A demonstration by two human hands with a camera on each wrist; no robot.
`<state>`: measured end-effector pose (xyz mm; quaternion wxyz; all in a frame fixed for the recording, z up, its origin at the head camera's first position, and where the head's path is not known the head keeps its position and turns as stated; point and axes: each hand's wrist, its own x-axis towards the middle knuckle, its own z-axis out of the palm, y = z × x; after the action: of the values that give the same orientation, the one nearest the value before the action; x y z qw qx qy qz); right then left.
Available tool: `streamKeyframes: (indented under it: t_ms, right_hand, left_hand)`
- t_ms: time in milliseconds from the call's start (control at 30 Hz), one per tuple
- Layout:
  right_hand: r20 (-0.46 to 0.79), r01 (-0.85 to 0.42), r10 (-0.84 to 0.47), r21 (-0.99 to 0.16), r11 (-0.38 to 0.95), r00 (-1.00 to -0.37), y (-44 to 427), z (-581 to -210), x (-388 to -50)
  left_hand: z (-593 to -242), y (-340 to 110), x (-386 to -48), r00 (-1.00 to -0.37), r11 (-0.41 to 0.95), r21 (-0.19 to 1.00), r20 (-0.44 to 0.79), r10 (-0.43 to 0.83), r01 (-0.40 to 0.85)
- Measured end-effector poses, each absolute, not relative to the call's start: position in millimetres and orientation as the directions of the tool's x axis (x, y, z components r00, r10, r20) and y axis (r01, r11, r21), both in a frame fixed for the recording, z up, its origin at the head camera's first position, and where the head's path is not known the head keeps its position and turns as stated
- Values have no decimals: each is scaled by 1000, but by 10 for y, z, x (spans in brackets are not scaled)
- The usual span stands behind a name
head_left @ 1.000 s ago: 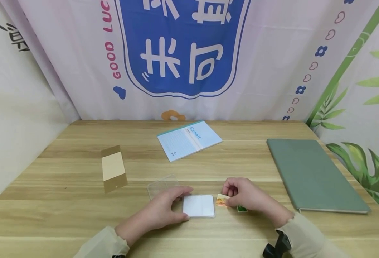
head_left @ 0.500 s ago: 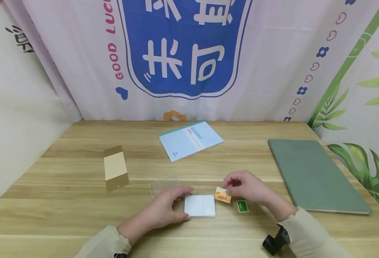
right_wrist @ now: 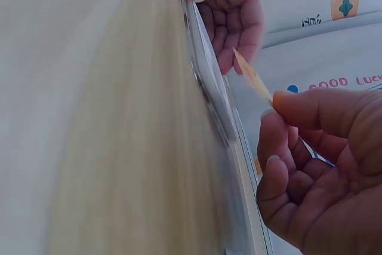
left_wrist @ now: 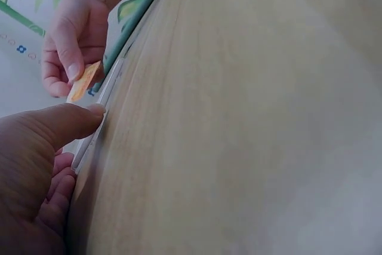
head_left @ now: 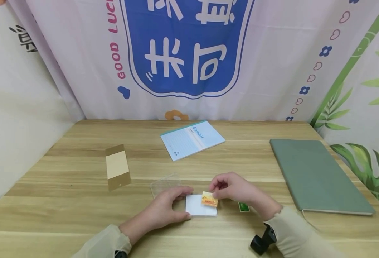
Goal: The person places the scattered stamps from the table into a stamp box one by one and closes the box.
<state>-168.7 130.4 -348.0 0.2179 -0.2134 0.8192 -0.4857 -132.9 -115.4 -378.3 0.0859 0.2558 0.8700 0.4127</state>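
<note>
Watching from afar, I see the right grip pinched closed, thumb to fingers, on the orange card, which hangs just above the white-topped case towards its 2 o'clock side. The left grip holds that case at 9 o'clock, thumb and fingers spread along its edge, while the green card lies at 3 o'clock on the table.
</note>
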Motion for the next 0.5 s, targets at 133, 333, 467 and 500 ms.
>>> streamKeyframes:
  t_ms: [133, 333, 467, 500]
  right_hand:
    - [-143, -155, -575, -885, 438, -806, 1201, -3488, -1687]
    - [-132, -186, -581, -871, 455, -803, 1085, -3527, -1674]
    - [-95, -223, -582, -864, 452, -808, 1024, -3532, -1649]
    - [-87, -231, -580, -861, 453, -810, 1009, -3533, -1643]
  left_hand:
    - [-3789, -1159, -1333, -854, 529, 760, 65, 516, 378]
    - [-3791, -1159, -1333, -852, 524, 764, 66, 519, 378]
    - [-3795, -1164, -1328, -852, 519, 766, 72, 518, 380]
    - [-3796, -1165, -1326, -853, 518, 767, 73, 517, 379]
